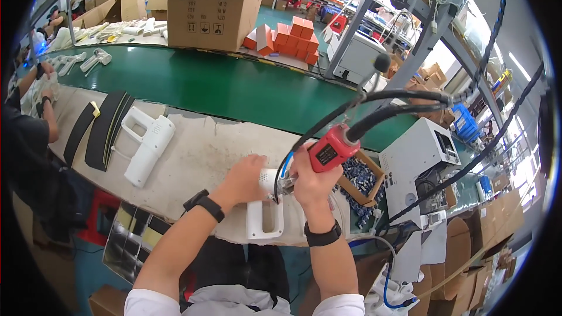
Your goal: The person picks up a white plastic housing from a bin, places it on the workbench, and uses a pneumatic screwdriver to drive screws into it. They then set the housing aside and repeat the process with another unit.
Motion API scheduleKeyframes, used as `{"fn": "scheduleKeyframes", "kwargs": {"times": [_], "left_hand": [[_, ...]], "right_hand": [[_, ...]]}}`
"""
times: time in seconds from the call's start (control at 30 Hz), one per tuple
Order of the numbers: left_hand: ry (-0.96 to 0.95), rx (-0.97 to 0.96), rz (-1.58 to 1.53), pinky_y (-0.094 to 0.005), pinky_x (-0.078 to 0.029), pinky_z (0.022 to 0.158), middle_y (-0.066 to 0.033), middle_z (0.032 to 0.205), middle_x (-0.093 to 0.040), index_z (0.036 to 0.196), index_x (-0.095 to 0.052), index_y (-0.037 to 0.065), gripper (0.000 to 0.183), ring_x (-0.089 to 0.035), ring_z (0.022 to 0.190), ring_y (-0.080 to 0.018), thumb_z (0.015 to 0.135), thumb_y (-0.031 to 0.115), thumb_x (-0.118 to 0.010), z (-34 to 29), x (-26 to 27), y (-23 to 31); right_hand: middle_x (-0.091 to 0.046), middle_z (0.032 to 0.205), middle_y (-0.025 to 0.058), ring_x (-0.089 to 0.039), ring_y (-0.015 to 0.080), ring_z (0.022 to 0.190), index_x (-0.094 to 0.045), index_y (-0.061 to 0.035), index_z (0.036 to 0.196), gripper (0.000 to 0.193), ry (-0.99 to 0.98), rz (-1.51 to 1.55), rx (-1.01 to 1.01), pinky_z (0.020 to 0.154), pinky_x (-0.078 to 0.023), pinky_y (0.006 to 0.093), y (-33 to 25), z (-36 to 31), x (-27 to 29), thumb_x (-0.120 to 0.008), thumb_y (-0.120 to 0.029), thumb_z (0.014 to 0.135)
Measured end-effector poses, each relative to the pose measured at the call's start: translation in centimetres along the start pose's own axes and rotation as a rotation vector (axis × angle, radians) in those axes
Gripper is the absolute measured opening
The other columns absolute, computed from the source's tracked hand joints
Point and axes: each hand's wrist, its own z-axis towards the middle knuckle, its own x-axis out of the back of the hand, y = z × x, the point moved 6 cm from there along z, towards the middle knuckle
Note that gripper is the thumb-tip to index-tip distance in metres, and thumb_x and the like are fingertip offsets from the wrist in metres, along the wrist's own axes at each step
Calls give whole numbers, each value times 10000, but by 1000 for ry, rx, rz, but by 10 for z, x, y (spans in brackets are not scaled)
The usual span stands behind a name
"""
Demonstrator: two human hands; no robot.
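In my right hand [316,182] is a red electric screwdriver [335,147], gripped by its body and hung from above with thick black cables. Its lower end points down at a white plastic handheld device [254,222] with a loop handle, lying on the worktable. The tip is hidden by my hand and cables, so contact cannot be made out. My left hand [244,177] is closed around the far part of this device, beside the screwdriver's tip. A second white device [151,145] of similar shape lies apart on the left of the table.
Black foam strips [106,134] lie on the left. A carton [375,187] with small blue parts sits right of my hands. Beyond runs a green conveyor belt [234,90], with a large cardboard box [211,9] and orange boxes [295,38] behind. A co-worker [32,146] stands left; a white machine [404,146] right.
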Motion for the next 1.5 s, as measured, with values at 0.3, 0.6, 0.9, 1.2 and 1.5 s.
{"fn": "scheduleKeyframes", "kwargs": {"times": [0.3,0.6,0.9,1.2,1.5], "left_hand": [[-148,390,-201,-470,-284,1086,-310,1365,-358,1403,-344,-14,1140,-287,1308,-435,536,527,-850,-51,8,3],[-204,404,-102,-500,-184,1116,-283,1393,-341,1410,-366,42,1124,-177,1340,-460,545,603,-812,-51,-6,2],[-164,292,-191,-521,-138,1085,-189,1356,-432,1332,-446,85,964,-234,1335,-389,589,591,-794,-48,0,8],[-19,407,-147,-503,-147,1065,-152,1253,-534,1349,-435,35,984,-345,1281,-349,588,537,-806,-44,-3,7],[-102,347,-192,-574,-56,1085,-191,1383,-409,1453,-217,0,1303,-258,1314,-367,486,650,-801,-45,-9,10]], "right_hand": [[-518,559,41,-482,97,429,-535,14,953,99,136,338,95,391,-346,230,-77,18,17,-559,-40,875],[-521,572,34,-493,109,439,-547,16,883,75,67,238,-24,403,-389,250,-18,29,-28,-589,-42,863],[-558,571,32,-513,94,465,-589,19,821,108,19,146,-147,439,-389,235,14,20,-49,-621,-77,856],[-550,572,32,-474,89,434,-547,47,937,115,80,235,26,411,-358,222,-50,21,-19,-590,-28,863],[-544,535,41,-493,90,431,-558,39,909,80,-7,184,43,405,-351,219,-42,7,-24,-571,-34,879]]}}
